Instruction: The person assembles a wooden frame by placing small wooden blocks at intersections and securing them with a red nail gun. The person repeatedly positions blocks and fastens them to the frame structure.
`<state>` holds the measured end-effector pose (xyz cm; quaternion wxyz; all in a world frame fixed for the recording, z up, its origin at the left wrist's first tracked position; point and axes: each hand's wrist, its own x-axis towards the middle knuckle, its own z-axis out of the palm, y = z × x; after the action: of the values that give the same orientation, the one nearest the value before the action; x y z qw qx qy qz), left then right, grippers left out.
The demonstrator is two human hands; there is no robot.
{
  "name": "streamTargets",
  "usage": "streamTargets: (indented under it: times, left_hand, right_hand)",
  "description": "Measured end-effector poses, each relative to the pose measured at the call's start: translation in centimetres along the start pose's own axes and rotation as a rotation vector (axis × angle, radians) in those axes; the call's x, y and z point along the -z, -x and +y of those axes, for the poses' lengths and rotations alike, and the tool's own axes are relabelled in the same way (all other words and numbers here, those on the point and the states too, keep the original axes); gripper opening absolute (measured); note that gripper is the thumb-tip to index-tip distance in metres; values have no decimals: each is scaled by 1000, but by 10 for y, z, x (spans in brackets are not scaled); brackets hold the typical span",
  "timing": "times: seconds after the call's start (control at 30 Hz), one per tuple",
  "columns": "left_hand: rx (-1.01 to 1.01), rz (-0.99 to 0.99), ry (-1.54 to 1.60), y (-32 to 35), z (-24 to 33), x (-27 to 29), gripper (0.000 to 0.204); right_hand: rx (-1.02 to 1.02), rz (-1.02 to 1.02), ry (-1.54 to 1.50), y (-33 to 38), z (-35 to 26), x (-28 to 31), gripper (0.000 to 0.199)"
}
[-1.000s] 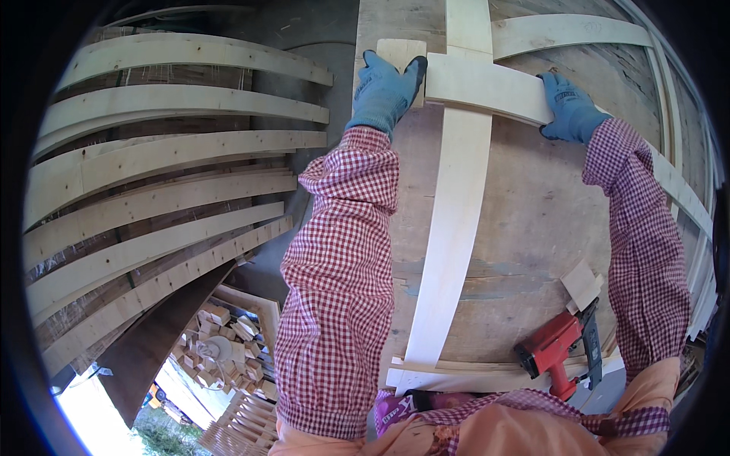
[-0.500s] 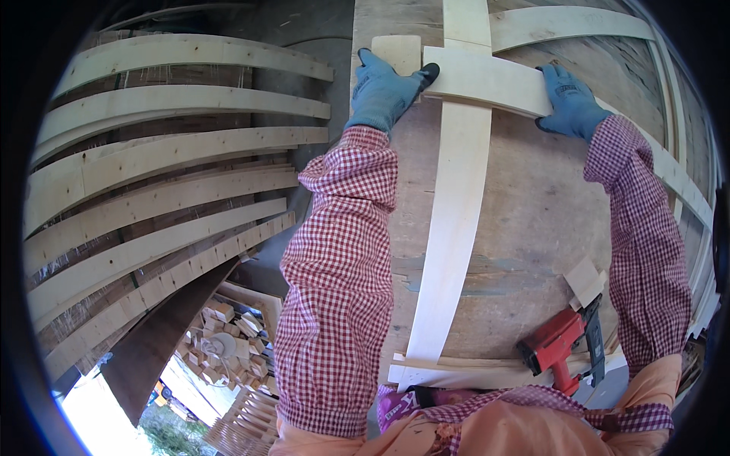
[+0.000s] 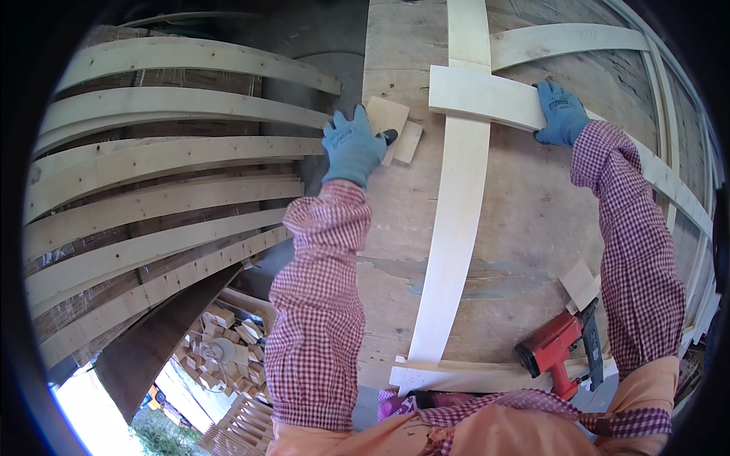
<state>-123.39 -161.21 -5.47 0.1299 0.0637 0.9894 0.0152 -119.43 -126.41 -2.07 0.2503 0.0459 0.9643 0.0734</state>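
Observation:
My left hand (image 3: 353,147), in a blue glove, is at the left edge of the plywood panel (image 3: 395,228). Its fingers are spread, and the dark-tipped thumb rests against a small wooden block (image 3: 388,115). A second small block (image 3: 408,143) lies partly under the first. My right hand (image 3: 561,114), gloved too, grips a pale wooden slat (image 3: 479,93), fingers over the far edge and thumb by the near edge. This slat lies crosswise over a long slat (image 3: 456,220) that runs toward me.
A red nail gun (image 3: 553,346) lies at the panel's near right, beside a small wood piece (image 3: 581,283). Curved-looking slats (image 3: 182,99) of a stacked frame stand on the left. Below them is a heap of wood offcuts (image 3: 220,349). Another slat (image 3: 570,42) crosses the far right.
My left hand has left the crosswise slat's end and moved left and nearer. The small block has shifted nearer and turned, showing a second one. The crosswise slat has moved slightly nearer.

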Motion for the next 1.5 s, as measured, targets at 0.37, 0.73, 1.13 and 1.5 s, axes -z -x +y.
streamTargets:
  times: [0.37, 0.73, 1.13, 1.5]
  left_hand:
    - [39, -14, 628, -31, 107, -9, 48]
    - [63, -153, 832, -44, 99, -22, 52]
    - [-4, -11, 945, -48, 104, -32, 49]
    - [53, -42, 913, -39, 110, -31, 48]
  right_hand:
    - [0, -24, -76, 5, -5, 9, 81]
    - [169, 719, -361, 121, 1, -50, 88]
    - [-480, 127, -159, 562, -40, -318, 70]
    - [-838, -318, -760, 498, -25, -263, 116]
